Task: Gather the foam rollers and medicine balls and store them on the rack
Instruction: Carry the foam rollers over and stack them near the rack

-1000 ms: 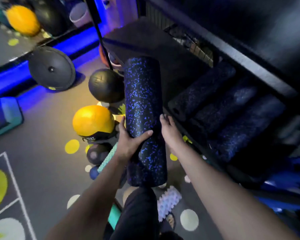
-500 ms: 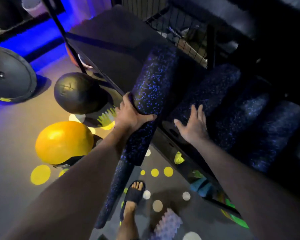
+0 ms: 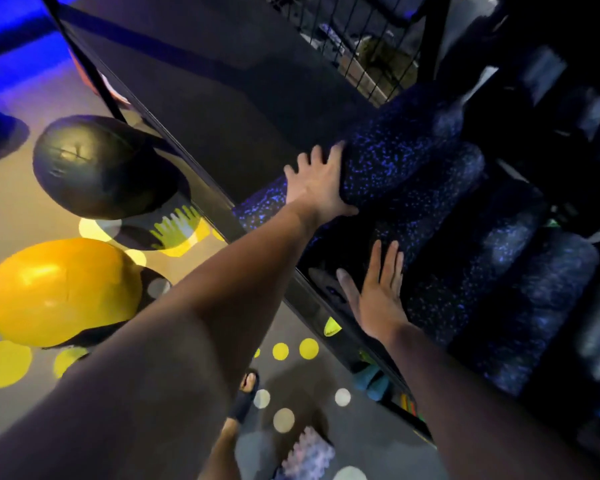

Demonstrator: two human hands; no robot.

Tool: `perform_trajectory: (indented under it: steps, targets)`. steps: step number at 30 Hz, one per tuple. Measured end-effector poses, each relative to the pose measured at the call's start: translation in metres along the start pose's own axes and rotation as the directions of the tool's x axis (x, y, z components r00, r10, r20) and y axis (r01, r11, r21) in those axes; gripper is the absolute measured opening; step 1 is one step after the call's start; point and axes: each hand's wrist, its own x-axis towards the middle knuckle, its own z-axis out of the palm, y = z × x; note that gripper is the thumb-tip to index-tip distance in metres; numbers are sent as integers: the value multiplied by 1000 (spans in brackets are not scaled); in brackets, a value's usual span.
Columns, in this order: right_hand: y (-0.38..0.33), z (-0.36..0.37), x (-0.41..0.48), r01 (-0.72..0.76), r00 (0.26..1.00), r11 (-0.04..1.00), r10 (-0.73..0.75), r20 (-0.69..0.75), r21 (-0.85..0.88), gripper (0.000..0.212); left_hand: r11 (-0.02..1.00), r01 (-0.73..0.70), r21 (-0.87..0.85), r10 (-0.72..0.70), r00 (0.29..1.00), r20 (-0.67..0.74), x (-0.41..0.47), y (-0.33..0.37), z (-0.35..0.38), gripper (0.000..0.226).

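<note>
A black foam roller with blue speckles [image 3: 388, 157] lies on the dark rack shelf [image 3: 201, 109], slanting up to the right. My left hand [image 3: 321, 183] rests flat on it, thumb hooked under its near side. My right hand [image 3: 378, 292] hovers open, fingers spread, over the shelf's front edge, just touching or above another speckled roller [image 3: 465, 271]. More speckled rollers [image 3: 541, 306] lie side by side to the right. A black medicine ball [image 3: 97, 168] and a yellow medicine ball [image 3: 56, 292] sit on the floor at left.
A pale knobbly roller [image 3: 309, 459] lies on the floor by my sandalled foot [image 3: 245, 393]. A wire mesh panel [image 3: 354, 39] backs the shelf. The rack's black upright post [image 3: 84, 60] stands at upper left. Yellow and white dots mark the grey floor.
The speckled roller went from my two-handed hold over the floor onto the shelf beside the other rollers. My right hand let go and opened; my left hand slid along pushing it in.
</note>
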Motion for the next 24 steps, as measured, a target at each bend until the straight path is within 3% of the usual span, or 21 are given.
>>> perform_trajectory:
  steps: [1,4,10,14,20,24]
  targets:
    - [10,3,1,17,1000,1000,-16,17,-22,108,999,-29,-18,29,1000,1,4,1,4,126]
    - [9,-2,-1,-29,1000,999,29,-1,44,89,999,-31,-43,32,999,6,4,-14,11,113]
    - [0,-6,-3,-6,1000,997,7,-12,83,94,969,244,-26,-244,969,-22,-65,-77,19,95]
    - [0,-8,-3,-25,999,998,23,32,64,94,978,193,-79,-193,981,11,-78,-85,27,92]
    - [-13,-10,1,-55,998,998,54,26,35,94,983,72,168,-72,997,-9,-116,-53,55,82]
    - [-14,-11,2,-56,998,998,55,34,27,94,975,43,218,-48,999,16,-117,-55,59,83]
